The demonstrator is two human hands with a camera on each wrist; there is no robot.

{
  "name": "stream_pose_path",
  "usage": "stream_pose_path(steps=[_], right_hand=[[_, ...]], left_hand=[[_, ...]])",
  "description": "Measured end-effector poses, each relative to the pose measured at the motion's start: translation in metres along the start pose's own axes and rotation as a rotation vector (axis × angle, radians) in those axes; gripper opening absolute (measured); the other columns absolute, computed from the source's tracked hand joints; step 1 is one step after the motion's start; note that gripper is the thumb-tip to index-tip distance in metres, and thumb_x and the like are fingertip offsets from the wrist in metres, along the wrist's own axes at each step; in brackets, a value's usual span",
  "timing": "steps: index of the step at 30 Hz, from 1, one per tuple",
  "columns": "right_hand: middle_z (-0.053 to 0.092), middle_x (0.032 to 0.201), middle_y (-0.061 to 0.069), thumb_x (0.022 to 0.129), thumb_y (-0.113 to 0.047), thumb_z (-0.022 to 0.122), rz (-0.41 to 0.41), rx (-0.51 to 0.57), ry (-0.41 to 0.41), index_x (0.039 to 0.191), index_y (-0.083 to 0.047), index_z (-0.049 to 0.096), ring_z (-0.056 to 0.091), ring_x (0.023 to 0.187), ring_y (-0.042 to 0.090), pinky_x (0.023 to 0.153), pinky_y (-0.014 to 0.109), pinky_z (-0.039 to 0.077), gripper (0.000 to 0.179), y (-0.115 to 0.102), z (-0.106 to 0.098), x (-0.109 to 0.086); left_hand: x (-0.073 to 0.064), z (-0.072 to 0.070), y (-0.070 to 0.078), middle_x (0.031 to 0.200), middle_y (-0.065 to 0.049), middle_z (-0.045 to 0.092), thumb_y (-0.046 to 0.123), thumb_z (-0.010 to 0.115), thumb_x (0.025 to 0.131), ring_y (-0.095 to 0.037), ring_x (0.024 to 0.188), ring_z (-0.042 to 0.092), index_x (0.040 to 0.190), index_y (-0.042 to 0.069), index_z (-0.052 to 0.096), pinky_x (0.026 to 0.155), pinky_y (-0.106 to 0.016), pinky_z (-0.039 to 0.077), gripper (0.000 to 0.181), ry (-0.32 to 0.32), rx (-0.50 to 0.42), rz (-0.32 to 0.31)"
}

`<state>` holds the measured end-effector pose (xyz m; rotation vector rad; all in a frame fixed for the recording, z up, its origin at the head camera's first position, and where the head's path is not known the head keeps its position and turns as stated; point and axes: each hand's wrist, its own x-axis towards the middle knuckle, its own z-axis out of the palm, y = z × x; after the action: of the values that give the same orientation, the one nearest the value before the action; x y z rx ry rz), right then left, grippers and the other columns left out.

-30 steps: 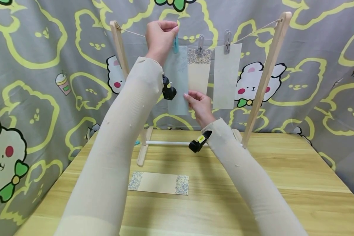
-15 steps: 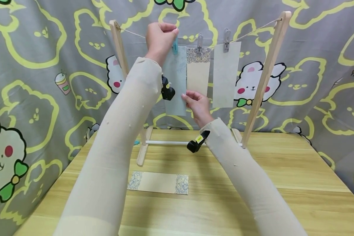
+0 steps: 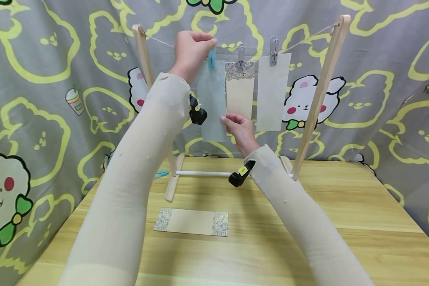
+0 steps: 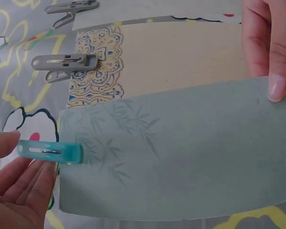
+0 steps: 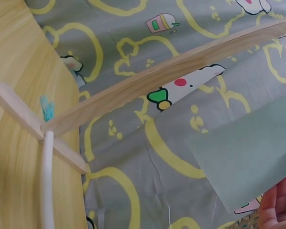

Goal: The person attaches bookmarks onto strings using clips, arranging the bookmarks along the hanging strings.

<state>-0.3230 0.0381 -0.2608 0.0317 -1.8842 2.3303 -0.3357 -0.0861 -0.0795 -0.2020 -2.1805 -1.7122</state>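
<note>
A pale blue-green paper strip (image 3: pixel 214 99) with a printed bamboo-leaf pattern hangs upright at the left of the line. A teal clothespin (image 4: pixel 50 151) sits over its top edge. My left hand (image 3: pixel 191 51) pinches this clothespin's upper end, thumb on one side and fingers behind. Lower down, my right hand (image 3: pixel 240 129) pinches the strip's right edge between thumb and fingers. Right beside it hangs a cream strip (image 3: pixel 240 93) with a lace-like band, under a grey clothespin (image 3: pixel 241 56). A plain pale strip (image 3: pixel 273 93) hangs from another grey clothespin (image 3: pixel 274 51) farther right.
A string (image 3: pixel 307 38) runs between two wooden posts (image 3: pixel 321 95) with a white crossbar (image 3: pixel 203 173) low between them. On the table (image 3: pixel 343 222) lies a cream strip (image 3: pixel 191 221) with patterned ends. Another teal clothespin (image 3: pixel 161 174) lies by the left foot. A patterned curtain hangs behind.
My left hand has come down slightly with the teal clothespin, and its forearm has shifted left. More of the teal clothespin on the table shows. The right hand keeps its hold on the strip's edge.
</note>
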Motion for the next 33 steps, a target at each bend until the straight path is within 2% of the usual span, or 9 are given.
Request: stream_pose_path(steps=[4,10,15,19,22,27,30,33], right_hand=[[0.061,0.080,-0.002,0.083,-0.010,0.073,-0.011,-0.004,-0.015,0.091,-0.007,0.069,0.053,0.065,0.009,0.065,0.024,0.048,0.010,0.001,-0.003,-0.002],[0.061,0.074,-0.002,0.083,-0.010,0.073,-0.005,-0.005,-0.047,0.091,-0.007,0.069,0.053,0.061,0.009,0.063,0.023,0.048,0.010,0.003,-0.009,-0.003],[0.063,0.078,-0.003,0.085,-0.013,0.071,-0.006,-0.078,-0.087,0.095,-0.006,0.068,0.058,0.068,0.008,0.072,0.026,0.052,0.013,0.010,-0.017,-0.004],[0.065,0.084,-0.004,0.086,-0.017,0.070,0.014,-0.134,-0.111,0.100,-0.006,0.068,0.060,0.072,0.009,0.076,0.028,0.051,0.018,0.017,-0.025,-0.009],[0.065,0.086,-0.002,0.087,-0.017,0.069,0.024,-0.149,-0.131,0.105,-0.003,0.067,0.060,0.073,0.009,0.075,0.027,0.051,0.023,0.023,-0.030,-0.012],[0.065,0.088,0.000,0.087,-0.019,0.070,0.051,-0.183,-0.160,0.106,-0.003,0.067,0.060,0.077,0.012,0.070,0.025,0.051,0.025,0.035,-0.037,-0.020],[0.065,0.093,0.005,0.087,-0.020,0.070,0.074,-0.202,-0.186,0.106,-0.003,0.067,0.060,0.078,0.012,0.074,0.028,0.052,0.026,0.043,-0.040,-0.025],[0.065,0.094,0.007,0.087,-0.020,0.069,0.086,-0.234,-0.205,0.107,-0.003,0.066,0.060,0.078,0.012,0.078,0.030,0.052,0.026,0.050,-0.042,-0.031]], left_hand=[[-0.005,-0.002,0.001,0.111,-0.002,0.066,0.016,0.072,0.084,-0.008,0.097,0.059,0.110,0.007,0.069,0.079,-0.014,0.046,0.028,0.001,-0.052,0.026],[-0.019,-0.009,-0.006,0.115,-0.001,0.066,0.016,0.071,0.085,-0.007,0.105,0.058,0.116,0.009,0.066,0.085,-0.012,0.045,0.032,0.033,-0.079,0.103],[-0.033,-0.021,-0.018,0.121,-0.001,0.064,0.016,0.071,0.086,-0.007,0.108,0.057,0.120,0.009,0.063,0.089,-0.012,0.044,0.036,0.021,-0.097,0.125],[-0.043,-0.033,-0.037,0.122,-0.001,0.063,0.017,0.071,0.085,-0.008,0.109,0.058,0.122,0.009,0.063,0.091,-0.016,0.045,0.038,0.026,-0.139,0.137],[-0.048,-0.042,-0.055,0.121,-0.002,0.064,0.015,0.073,0.083,-0.010,0.108,0.060,0.121,0.008,0.063,0.092,-0.020,0.047,0.040,0.048,-0.219,0.163],[-0.055,-0.057,-0.087,0.115,-0.008,0.066,0.008,0.075,0.080,-0.014,0.105,0.062,0.117,0.002,0.065,0.091,-0.024,0.049,0.038,0.119,-0.345,0.231],[-0.061,-0.068,-0.106,0.112,-0.008,0.068,0.008,0.075,0.080,-0.015,0.103,0.063,0.114,0.001,0.066,0.090,-0.025,0.049,0.036,0.157,-0.360,0.246],[-0.069,-0.080,-0.125,0.113,-0.006,0.067,0.012,0.075,0.081,-0.015,0.104,0.062,0.116,0.002,0.066,0.091,-0.024,0.049,0.037,0.177,-0.348,0.228]])
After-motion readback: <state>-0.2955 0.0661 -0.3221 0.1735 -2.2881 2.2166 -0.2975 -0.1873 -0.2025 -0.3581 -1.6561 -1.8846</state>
